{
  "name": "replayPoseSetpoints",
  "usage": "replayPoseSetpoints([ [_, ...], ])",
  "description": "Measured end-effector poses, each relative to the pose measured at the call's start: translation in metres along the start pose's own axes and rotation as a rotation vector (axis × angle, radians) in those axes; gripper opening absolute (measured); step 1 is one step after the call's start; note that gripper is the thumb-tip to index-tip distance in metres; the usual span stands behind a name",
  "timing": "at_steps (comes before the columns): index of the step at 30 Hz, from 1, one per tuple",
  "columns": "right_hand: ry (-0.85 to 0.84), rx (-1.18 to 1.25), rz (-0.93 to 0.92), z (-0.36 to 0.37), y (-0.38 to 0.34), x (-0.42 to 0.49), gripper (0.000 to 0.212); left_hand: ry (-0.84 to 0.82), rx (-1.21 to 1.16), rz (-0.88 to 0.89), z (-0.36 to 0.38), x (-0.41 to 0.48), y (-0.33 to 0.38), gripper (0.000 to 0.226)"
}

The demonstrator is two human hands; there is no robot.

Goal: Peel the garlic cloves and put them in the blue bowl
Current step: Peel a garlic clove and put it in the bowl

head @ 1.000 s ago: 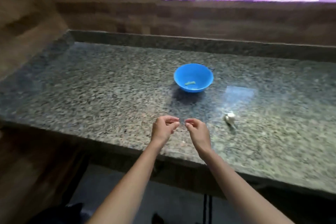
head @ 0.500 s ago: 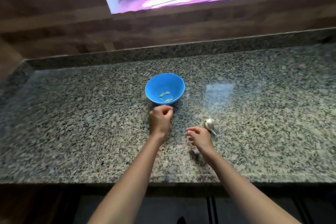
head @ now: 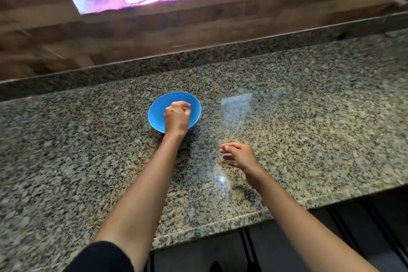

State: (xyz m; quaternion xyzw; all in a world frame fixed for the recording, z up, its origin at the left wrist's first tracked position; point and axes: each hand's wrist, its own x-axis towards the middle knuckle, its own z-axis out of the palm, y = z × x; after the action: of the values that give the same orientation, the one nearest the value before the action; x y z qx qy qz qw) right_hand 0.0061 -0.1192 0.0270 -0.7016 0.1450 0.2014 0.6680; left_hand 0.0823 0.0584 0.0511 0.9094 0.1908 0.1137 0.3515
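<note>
Granite counter (head: 309,117): left hand (head: 176,117) curled over blue bowl (head: 156,112) (hold unclear), right hand (head: 239,155) slack.

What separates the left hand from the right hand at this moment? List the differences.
The left hand is over the blue bowl; the right hand is over the counter, nearer the person. The left hand's fingers are curled tight; the right hand's stretch loosely leftward. Whether the left hand holds anything cannot be seen. Both are bare and show their backs.
</note>
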Motion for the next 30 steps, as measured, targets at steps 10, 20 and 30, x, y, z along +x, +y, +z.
replayPoseSetpoints([
  [10,0.275,0.098,0.055,-0.067,0.028,0.000,0.019,-0.416,0.074,0.169,0.088,-0.122,0.026,0.037],
  [20,0.040,0.117,-0.028,-0.055,0.023,0.005,0.026,-0.368,-0.383,0.155,0.072,-0.144,0.017,0.045],
  [30,-0.204,0.674,0.180,-0.055,0.027,0.001,0.027,-0.239,-0.631,-0.168,0.069,-0.150,0.021,0.047],
])
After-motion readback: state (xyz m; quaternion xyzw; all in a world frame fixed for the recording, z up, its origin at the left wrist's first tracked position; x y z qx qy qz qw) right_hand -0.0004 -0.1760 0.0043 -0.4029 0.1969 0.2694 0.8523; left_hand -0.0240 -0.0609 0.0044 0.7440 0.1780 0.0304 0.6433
